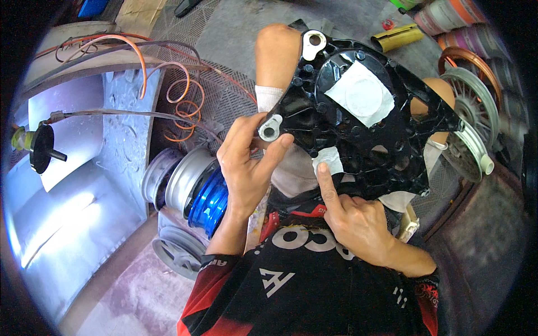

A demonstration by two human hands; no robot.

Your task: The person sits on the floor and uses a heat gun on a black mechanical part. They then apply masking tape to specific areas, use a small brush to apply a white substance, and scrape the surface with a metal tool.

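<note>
In the head view, wheel rims (210, 204) and a coiled orange hose (188, 106) crowd the grey floor (235, 33) left of the lap (291, 176). A black casting (358, 134) lies over the lap's knee edge. The left hand (244, 162) pinches its left corner, thumb in front. The right hand (358, 224) points, index fingertip on a small white patch (329, 161); whether its curled fingers hold anything I cannot tell.
</note>
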